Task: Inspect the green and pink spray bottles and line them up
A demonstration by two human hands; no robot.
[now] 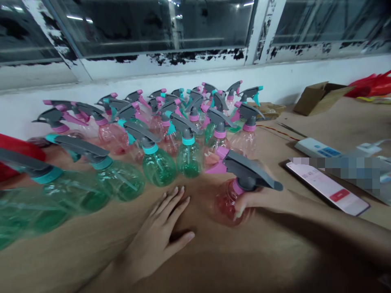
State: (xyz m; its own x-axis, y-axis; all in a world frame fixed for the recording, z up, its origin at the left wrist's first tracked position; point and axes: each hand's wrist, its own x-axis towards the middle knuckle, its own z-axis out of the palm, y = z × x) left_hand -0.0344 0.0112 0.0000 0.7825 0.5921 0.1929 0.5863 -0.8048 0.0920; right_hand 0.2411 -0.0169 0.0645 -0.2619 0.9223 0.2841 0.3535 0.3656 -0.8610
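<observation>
My right hand (255, 200) is wrapped round a pink spray bottle (227, 203) with a grey trigger head (249, 169), standing upright on the brown table (214, 260) in front of the others. My left hand (160, 234) lies flat on the table, fingers stretched out and holding nothing, just in front of two green spray bottles (159, 165). Several more pink and green spray bottles (189, 118) with grey heads stand crowded behind, up to the white wall.
A phone (326, 187) with a lit screen lies to the right of my right hand. Behind it is a white power strip (317, 147) with cables. A cardboard box (320, 97) and red bags (371, 85) sit at the far right. Something red (15, 156) lies at the left edge.
</observation>
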